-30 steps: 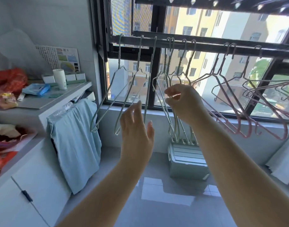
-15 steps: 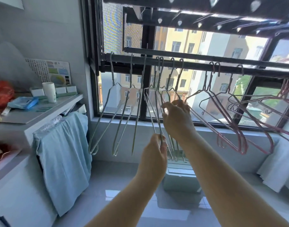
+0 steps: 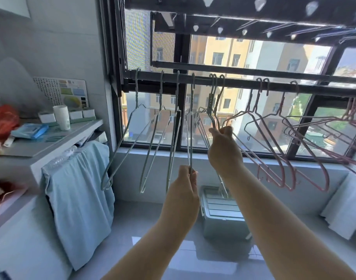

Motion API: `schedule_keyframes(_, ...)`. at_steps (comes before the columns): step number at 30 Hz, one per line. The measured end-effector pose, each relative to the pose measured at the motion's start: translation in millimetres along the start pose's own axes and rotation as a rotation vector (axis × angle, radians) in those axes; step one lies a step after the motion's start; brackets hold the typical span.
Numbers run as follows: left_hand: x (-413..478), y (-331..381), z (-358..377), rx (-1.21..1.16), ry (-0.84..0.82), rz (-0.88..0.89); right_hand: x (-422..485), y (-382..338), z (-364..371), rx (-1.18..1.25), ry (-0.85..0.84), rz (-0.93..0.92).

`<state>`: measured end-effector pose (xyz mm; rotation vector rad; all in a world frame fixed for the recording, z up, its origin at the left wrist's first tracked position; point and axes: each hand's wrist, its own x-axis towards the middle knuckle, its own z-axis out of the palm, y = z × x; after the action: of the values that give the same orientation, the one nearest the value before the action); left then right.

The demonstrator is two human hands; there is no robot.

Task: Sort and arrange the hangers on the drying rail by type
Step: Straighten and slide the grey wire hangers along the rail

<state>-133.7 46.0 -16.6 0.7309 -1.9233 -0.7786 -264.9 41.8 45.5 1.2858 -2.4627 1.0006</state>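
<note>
A dark drying rail (image 3: 239, 83) runs across the window. Several pale green wire hangers (image 3: 150, 138) hang on its left part, spaced apart. Several pink wire hangers (image 3: 274, 150) hang on the right part, some overlapping. My left hand (image 3: 186, 182) pinches the lower end of one green hanger (image 3: 191, 126) that hangs edge-on from the rail. My right hand (image 3: 223, 146) grips the shoulders of a bunch of green hangers (image 3: 213, 102) hooked close together at the rail's middle.
A white counter (image 3: 52, 138) at the left holds a cup, blue packets and a red bag, with a light blue cloth (image 3: 78, 199) draped over its edge. A grey-green lidded box (image 3: 221, 211) sits on the floor under the window. A white cloth (image 3: 346, 209) hangs at right.
The view tilted up. My left hand closed on the lower end of one green hanger and drew it left, away from the bunch that my right hand holds.
</note>
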Motion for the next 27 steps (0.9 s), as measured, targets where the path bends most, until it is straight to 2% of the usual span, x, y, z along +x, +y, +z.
schedule_keyframes(5, -1.0, 2.2, 4.4, 0.008, -0.008, 0.016, 4.1, 21.8, -14.4, -0.049, 0.033, 0.021)
schedule_keyframes(8, -2.4, 4.9, 9.4, 0.011, -0.024, 0.028, 4.7, 35.5, -25.3, -0.193, 0.008, -0.006)
schedule_keyframes(16, -4.0, 12.9, 26.0, -0.025, -0.1, 0.009, -1.8, 77.2, -52.5, -0.32, 0.146, 0.004)
schedule_keyframes(19, -4.2, 15.1, 32.8, -0.045, -0.146, -0.009, -1.8, 82.8, -61.7, -0.425, 0.126, 0.062)
schedule_keyframes(21, -4.5, 17.4, 36.2, -0.031, -0.165, -0.002, -1.1, 77.0, -66.6, -0.566, 0.051, 0.144)
schedule_keyframes(23, -4.3, 21.3, 38.0, -0.016, -0.166, 0.021, -2.8, 64.4, -68.3, -0.64, 0.033, 0.122)
schedule_keyframes(25, -4.2, 28.2, 37.8, 0.003, -0.157, 0.065, -8.6, 46.6, -62.3, -0.483, 0.05, -0.037)
schedule_keyframes(27, -3.0, 36.1, 36.9, 0.029, -0.116, 0.141, -14.7, 24.2, -56.5, -0.152, -0.074, -0.035)
